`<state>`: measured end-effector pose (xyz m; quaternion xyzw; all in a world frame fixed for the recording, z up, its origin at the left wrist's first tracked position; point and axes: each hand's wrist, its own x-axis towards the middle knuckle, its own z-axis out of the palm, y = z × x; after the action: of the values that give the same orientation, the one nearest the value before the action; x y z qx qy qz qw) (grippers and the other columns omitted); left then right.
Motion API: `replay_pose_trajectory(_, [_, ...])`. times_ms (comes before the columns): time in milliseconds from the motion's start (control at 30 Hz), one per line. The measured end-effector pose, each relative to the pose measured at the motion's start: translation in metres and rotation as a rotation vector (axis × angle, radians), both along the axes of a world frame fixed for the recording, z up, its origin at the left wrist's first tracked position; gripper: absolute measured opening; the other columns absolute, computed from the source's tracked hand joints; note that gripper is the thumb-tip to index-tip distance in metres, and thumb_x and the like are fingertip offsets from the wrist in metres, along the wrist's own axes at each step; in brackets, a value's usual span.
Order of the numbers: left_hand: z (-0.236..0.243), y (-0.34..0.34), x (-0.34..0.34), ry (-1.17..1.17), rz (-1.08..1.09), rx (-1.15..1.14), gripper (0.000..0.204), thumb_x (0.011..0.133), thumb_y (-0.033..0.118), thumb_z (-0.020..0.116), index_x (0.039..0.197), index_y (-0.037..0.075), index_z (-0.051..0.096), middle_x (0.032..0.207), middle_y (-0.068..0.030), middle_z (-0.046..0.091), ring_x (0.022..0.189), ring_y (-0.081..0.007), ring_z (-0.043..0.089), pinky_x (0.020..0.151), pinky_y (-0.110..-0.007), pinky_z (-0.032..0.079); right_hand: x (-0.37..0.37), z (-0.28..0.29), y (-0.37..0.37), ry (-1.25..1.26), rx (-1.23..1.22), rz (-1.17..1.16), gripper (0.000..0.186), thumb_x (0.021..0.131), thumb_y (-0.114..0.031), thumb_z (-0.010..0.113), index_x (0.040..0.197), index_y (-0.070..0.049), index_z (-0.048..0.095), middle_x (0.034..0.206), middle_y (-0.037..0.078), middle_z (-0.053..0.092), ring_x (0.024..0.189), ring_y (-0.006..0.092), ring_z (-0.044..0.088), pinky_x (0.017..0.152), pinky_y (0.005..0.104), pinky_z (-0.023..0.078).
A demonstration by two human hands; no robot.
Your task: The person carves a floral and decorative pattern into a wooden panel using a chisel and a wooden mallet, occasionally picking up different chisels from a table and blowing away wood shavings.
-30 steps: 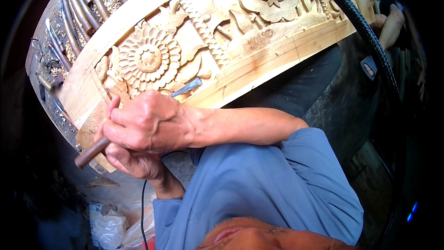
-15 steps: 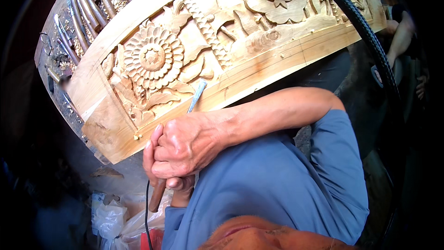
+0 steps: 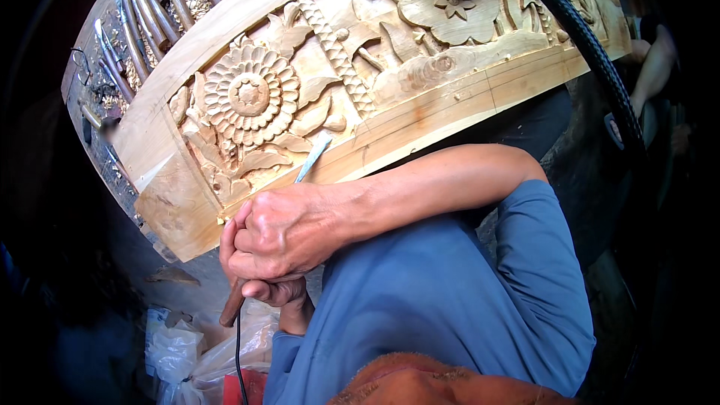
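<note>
A wood carving chisel [image 3: 313,156] slants across the near edge of a carved wooden panel [image 3: 405,135]. Its flat pale blade tip meets the wood at the relief's lower border, below a leaf and the twisted rope strip. My right hand [image 3: 281,229] is wrapped over the chisel from above and hides its middle. Beneath it, my left hand [image 3: 279,292] closes round the brown wooden handle [image 3: 233,304], which pokes out below; most of the left palm is covered. A large layered flower [image 3: 249,96] stands in relief to the left of the blade.
Several chisels [image 3: 150,15] lie among wood shavings on the bench beyond the panel. A thick braided black cable [image 3: 585,34] crosses the upper right. Clear plastic bags [image 3: 180,352] and a thin black cord [image 3: 238,360] are at lower left. Another person's arm [image 3: 654,67] shows at far right.
Both hands have shifted left together, carrying the chisel's handle leftward and slightly up. The blade leans more to the side, while its tip stays near the same spot on the panel.
</note>
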<state>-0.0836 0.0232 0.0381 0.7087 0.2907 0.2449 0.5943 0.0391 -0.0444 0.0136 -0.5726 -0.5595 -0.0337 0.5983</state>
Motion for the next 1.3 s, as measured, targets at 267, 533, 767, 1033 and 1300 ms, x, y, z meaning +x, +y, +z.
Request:
replay_pose_trajectory(267, [0.0,0.001,-0.01,0.103,-0.099,0.101,0.109,0.099,0.087,0.028,0.15,-0.008,0.045,0.14,-0.0335,0.06,0.128,-0.0411,0.062,0.118,-0.053,0.046,0.0,0.001,-0.015,-0.114,-0.13,0.036,0.025,0.091,-0.028,0.062,0.095,-0.004,0.058,0.073,0.009,0.061,0.06,0.0257,0.068,0.056,0.0407,0.057])
replay_pose_trajectory(533, [-0.011,-0.005,-0.005,0.067,-0.076,0.123,0.108,0.099,0.087,0.027,0.144,-0.009,0.046,0.129,-0.0336,0.062,0.111,-0.0409,0.065,0.106,-0.051,0.051,-0.001,-0.002,-0.021,-0.178,-0.177,0.016,0.029,0.093,-0.03,0.062,0.097,-0.002,0.058,0.071,0.007,0.06,0.057,0.0226,0.066,0.051,0.0386,0.056])
replay_pose_trajectory(767, [-0.022,-0.008,-0.002,-0.08,0.009,0.121,0.107,0.099,0.086,0.025,0.14,-0.011,0.047,0.119,-0.0336,0.064,0.096,-0.0407,0.067,0.094,-0.049,0.056,0.007,0.01,-0.037,-0.315,-0.165,-0.024,0.042,0.099,-0.037,0.056,0.1,0.005,0.059,0.07,0.008,0.059,0.057,0.0211,0.065,0.051,0.0352,0.056])
replay_pose_trajectory(1033, [-0.054,-0.038,0.044,-0.855,0.229,0.275,0.107,0.099,0.085,0.023,0.135,-0.012,0.048,0.108,-0.0336,0.066,0.079,-0.0405,0.07,0.082,-0.046,0.061,0.001,0.03,-0.027,-0.528,-0.088,-0.332,0.058,0.106,-0.045,0.042,0.09,0.007,0.06,0.065,0.009,0.057,0.054,0.0175,0.061,0.048,0.0306,0.051])
replay_pose_trajectory(1300, [-0.051,-0.012,-0.003,-0.09,0.2,0.122,0.097,0.101,0.08,0.015,0.121,-0.005,0.057,0.12,-0.0209,0.068,0.102,-0.0297,0.071,0.102,-0.038,0.058,0.0,0.006,-0.012,-0.369,-0.065,-0.214,0.041,0.104,-0.04,0.052,0.083,-0.005,0.054,0.068,0.006,0.055,0.054,0.0162,0.063,0.051,0.0326,0.055])
